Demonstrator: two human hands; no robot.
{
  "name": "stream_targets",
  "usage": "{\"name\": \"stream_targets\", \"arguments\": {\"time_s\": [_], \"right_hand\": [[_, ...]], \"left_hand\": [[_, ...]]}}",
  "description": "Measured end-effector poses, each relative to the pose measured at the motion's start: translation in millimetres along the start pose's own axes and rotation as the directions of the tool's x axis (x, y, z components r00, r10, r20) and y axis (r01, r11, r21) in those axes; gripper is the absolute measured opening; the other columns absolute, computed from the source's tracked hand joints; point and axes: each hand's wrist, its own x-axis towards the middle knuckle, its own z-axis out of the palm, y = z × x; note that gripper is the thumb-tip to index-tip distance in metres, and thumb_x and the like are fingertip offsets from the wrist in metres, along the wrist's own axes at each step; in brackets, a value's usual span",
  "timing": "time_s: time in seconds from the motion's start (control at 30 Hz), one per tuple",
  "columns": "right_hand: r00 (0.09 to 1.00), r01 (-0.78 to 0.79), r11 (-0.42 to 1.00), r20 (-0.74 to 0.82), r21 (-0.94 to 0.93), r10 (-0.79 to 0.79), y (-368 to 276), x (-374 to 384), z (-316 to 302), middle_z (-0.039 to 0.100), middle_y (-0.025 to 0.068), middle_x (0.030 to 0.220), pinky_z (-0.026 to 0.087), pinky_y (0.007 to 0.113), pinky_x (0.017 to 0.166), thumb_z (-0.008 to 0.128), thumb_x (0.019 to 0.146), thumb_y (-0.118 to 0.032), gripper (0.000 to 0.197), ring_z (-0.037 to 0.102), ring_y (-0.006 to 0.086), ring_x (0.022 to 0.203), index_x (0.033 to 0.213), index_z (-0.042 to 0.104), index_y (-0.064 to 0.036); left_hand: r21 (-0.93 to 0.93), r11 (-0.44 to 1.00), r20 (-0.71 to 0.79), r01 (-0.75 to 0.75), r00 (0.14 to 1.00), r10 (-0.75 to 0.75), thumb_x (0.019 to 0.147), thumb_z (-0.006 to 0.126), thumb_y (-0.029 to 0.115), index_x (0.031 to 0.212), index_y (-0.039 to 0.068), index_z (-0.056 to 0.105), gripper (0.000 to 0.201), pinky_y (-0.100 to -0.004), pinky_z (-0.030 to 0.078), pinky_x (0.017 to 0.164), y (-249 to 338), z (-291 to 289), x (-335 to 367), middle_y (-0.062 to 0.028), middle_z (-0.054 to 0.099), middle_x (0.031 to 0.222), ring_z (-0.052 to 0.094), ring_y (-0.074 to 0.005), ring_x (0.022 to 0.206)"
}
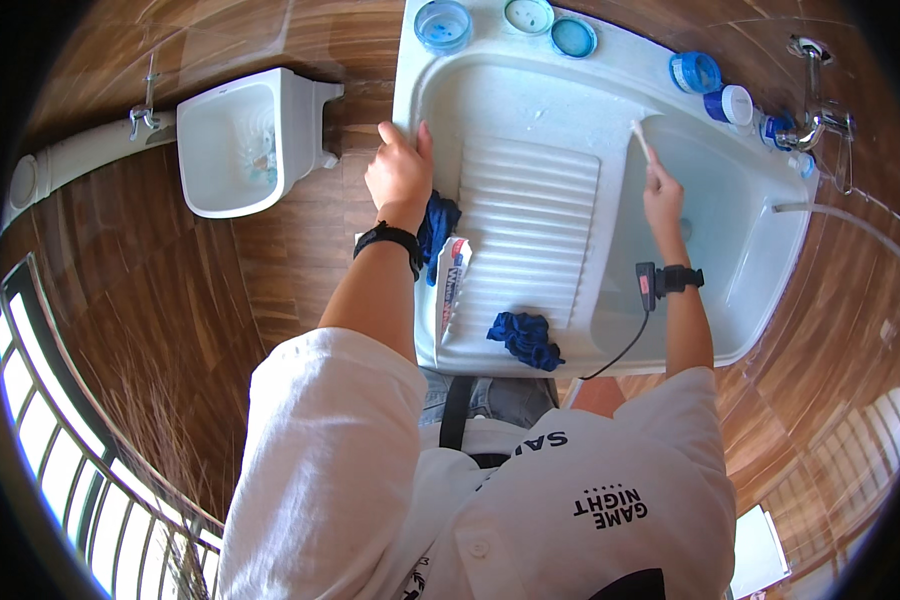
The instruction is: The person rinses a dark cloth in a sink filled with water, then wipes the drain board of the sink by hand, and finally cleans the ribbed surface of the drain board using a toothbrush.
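The right hand [663, 200] has its fingers closed around the handle of a slim, pale brush [643, 141], which sticks out beyond the fingertips, its head pointing up and to the left, away from the person. That head is at the far end of the divide between the ribbed washboard [530, 230] and the water-filled side of the white sink [406, 90]; whether it touches the surface I cannot tell. The left hand [400, 175] is well apart from the brush, at the sink's left rim, thumb on the inner side and fingers on the outer, spread apart; how firmly they grip I cannot tell. Just below this hand, a dark blue cloth [436, 228] hangs over the rim, with a white carton [452, 285] next to it. Another blue cloth [525, 339] lies bunched at the washboard's near end. Along the far rim stand a round tub [443, 27] and a blue jar [695, 72], with a metal tap [822, 122] on the right.
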Motion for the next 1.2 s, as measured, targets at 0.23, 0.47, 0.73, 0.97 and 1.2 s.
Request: {"name": "stream_targets", "arguments": {"time_s": [0.23, 0.47, 0.73, 0.97, 1.2], "right_hand": [[0.996, 0.082, 0.983, 0.05, -0.166, -0.074, -12.9, 12.6, 13.0, 0.054, 0.0213, 0.071, 0.042, 0.041, 0.056, 0.05, 0.071, -0.001, 0.047, 0.054, 0.0361, 0.064, 0.112, 0.055, -0.0239], [0.977, 0.11, 0.943, 0.21, -0.316, -0.044, -18.8, 20.4, 8.4, 0.058, 0.0142, 0.065, 0.044, 0.044, 0.056, 0.053, 0.068, -0.007, 0.061, 0.058, 0.0322, 0.062, 0.124, 0.043, -0.0302], [0.997, -0.004, 0.969, 0.077, -0.247, 0.024, -38.2, 36.7, 22.2, 0.059, 0.0159, 0.066, 0.046, 0.043, 0.055, 0.052, 0.071, -0.008, 0.054, 0.057, 0.0339, 0.06, 0.121, 0.047, -0.0278], [0.99, -0.109, 0.925, 0.047, -0.364, 0.135, -65.5, 47.6, 13.2, 0.059, 0.0161, 0.066, 0.046, 0.042, 0.053, 0.053, 0.072, -0.01, 0.052, 0.057, 0.0336, 0.058, 0.121, 0.047, -0.0271], [0.967, 0.154, 0.881, 0.25, -0.447, -0.042, -101.7, 45.1, 16.9, 0.058, 0.0174, 0.064, 0.045, 0.043, 0.053, 0.053, 0.071, -0.006, 0.054, 0.057, 0.0334, 0.058, 0.121, 0.048, -0.027]], "left_hand": [[-0.001, 0.999, -0.057, -0.035, 0.998, 0.035, 0.084, 0.045, 0.042, 0.084, 0.002, 0.038, 0.041, -0.0434, 0.049, 0.05, -1.2, 6.6, 0.2, -0.0204, 0.058, 0.061, 0.059, -0.0374, 0.056], [0.046, 0.996, -0.111, -0.082, 0.99, 0.087, 0.084, 0.045, 0.042, 0.084, 0.002, 0.038, 0.04, -0.0414, 0.048, 0.047, 4.3, 6.6, -0.5, -0.0174, 0.057, 0.057, 0.058, -0.0349, 0.052], [-0.045, 0.999, -0.043, -0.029, 0.999, 0.027, 0.084, 0.045, 0.043, 0.085, 0.002, 0.038, 0.042, -0.0459, 0.047, 0.048, -1.2, 4.4, 0.6, -0.0209, 0.057, 0.059, 0.057, -0.039, 0.055], [-0.061, 0.998, -0.039, -0.015, 0.999, 0.013, 0.083, 0.045, 0.044, 0.088, 0.001, 0.039, 0.043, -0.0441, 0.048, 0.049, -4.3, 2.4, 1.3, -0.0206, 0.058, 0.06, 0.058, -0.0368, 0.055], [-0.038, 0.999, -0.062, -0.031, 0.998, 0.028, 0.084, 0.045, 0.043, 0.087, 0.002, 0.039, 0.042, -0.0428, 0.049, 0.047, -6.7, 8.3, -0.6, -0.0186, 0.057, 0.057, 0.058, -0.0357, 0.053]]}}
